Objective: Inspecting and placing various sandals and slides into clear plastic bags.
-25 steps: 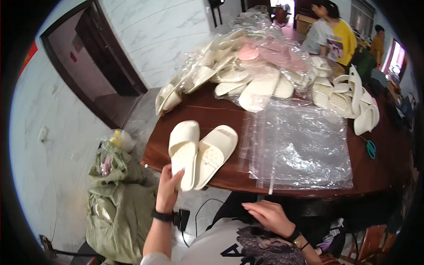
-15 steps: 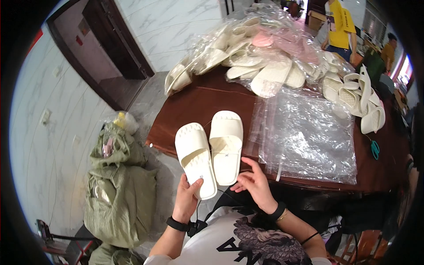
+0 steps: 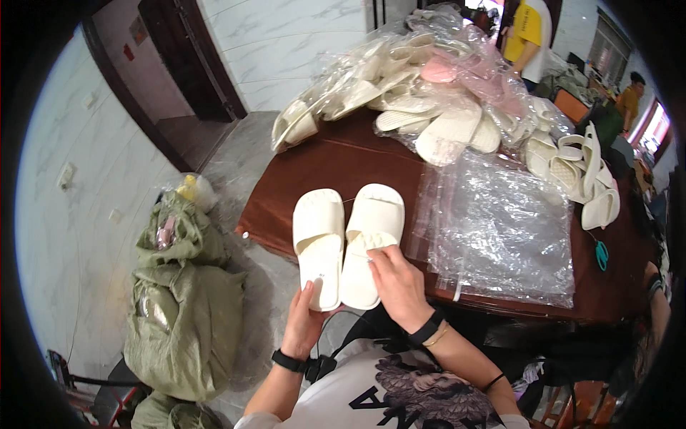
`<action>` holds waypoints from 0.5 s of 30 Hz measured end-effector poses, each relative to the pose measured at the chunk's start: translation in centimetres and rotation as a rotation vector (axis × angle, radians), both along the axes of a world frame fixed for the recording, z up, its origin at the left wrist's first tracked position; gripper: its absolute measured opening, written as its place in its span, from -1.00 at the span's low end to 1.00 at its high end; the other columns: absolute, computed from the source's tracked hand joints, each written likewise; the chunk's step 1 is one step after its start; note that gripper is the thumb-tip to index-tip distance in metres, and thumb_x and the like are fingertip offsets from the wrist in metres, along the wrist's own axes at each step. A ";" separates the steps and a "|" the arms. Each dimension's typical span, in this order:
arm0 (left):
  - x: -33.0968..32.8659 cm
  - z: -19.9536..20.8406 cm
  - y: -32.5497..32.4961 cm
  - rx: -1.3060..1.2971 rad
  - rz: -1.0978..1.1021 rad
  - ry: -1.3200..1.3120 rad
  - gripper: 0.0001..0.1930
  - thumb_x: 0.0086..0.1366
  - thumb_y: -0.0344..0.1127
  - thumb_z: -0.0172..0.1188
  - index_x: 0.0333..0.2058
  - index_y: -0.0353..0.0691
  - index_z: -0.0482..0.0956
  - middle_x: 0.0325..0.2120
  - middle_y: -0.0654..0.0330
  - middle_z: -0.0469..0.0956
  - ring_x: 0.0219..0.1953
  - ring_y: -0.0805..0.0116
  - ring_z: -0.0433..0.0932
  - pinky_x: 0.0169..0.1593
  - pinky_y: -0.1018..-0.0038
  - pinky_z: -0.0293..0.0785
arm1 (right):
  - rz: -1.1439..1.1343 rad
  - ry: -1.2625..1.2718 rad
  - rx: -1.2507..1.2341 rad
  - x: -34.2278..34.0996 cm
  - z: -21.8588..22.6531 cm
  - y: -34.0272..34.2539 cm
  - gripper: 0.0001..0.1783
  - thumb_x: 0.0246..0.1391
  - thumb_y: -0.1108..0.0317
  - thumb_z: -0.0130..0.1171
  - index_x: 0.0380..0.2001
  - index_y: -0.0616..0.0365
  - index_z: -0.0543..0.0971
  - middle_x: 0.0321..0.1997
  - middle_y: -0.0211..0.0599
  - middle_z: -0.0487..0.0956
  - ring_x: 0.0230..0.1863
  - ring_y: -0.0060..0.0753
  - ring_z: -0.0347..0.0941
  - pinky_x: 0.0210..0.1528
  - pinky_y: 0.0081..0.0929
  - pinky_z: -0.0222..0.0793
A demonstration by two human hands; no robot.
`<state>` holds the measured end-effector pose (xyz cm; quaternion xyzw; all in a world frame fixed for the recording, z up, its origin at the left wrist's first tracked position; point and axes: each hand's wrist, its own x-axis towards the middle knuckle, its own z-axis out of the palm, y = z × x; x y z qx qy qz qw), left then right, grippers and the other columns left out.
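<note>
Two cream slide slippers lie side by side at the near edge of a dark brown table [image 3: 336, 161]. My left hand [image 3: 304, 320] grips the heel of the left slipper [image 3: 319, 239], thumb on top. My right hand [image 3: 396, 282] rests palm down on the heel half of the right slipper [image 3: 375, 229], fingers spread over it. Just right of the pair lies a stack of clear plastic bags [image 3: 504, 229].
A heap of bagged cream and pink slippers [image 3: 421, 93] fills the table's far side, with loose cream slippers [image 3: 582, 171] at the right. Green sacks [image 3: 182, 300] stand on the floor to my left. Other people stand at the back right.
The slipper pair sits straighter and closer together. My right hand has slid from beside the right slipper onto its heel half. My left hand stays on the left slipper's heel.
</note>
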<state>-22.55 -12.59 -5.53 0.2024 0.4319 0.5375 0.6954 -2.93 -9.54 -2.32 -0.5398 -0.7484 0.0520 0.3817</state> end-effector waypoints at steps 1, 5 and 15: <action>0.1 0.0 -0.2 0.003 -0.017 -0.011 -0.51 0.41 -0.08 0.01 0.11 -0.36 0.29 -0.01 0.06 0.50 -0.06 0.20 0.57 -0.05 0.29 0.60 | -0.006 -0.006 0.004 0.0 0.2 0.2 -0.84 0.08 0.47 0.10 -0.24 0.19 0.51 -0.30 -0.24 0.44 -0.36 -0.18 0.54 -0.38 -0.33 0.50; 0.1 0.1 -0.7 -0.038 -0.176 -0.086 -0.51 0.40 -0.13 0.03 0.11 -0.42 0.31 -0.10 -0.05 0.55 -0.19 0.08 0.64 -0.20 0.28 0.68 | -0.024 0.013 -0.093 0.0 0.2 -0.1 -0.88 0.07 0.45 0.17 -0.28 0.13 0.50 -0.29 -0.25 0.44 -0.36 -0.11 0.53 -0.35 -0.28 0.48; 0.2 -0.8 -0.2 0.291 0.181 0.539 -0.51 0.28 -0.45 0.17 0.14 -0.25 0.22 -0.06 0.13 0.45 -0.10 0.38 0.48 -0.13 0.44 0.51 | -0.010 0.067 -0.113 0.0 0.6 0.7 -0.94 0.11 0.42 0.14 -0.36 0.11 0.47 -0.33 -0.19 0.47 -0.40 0.00 0.50 -0.39 -0.21 0.44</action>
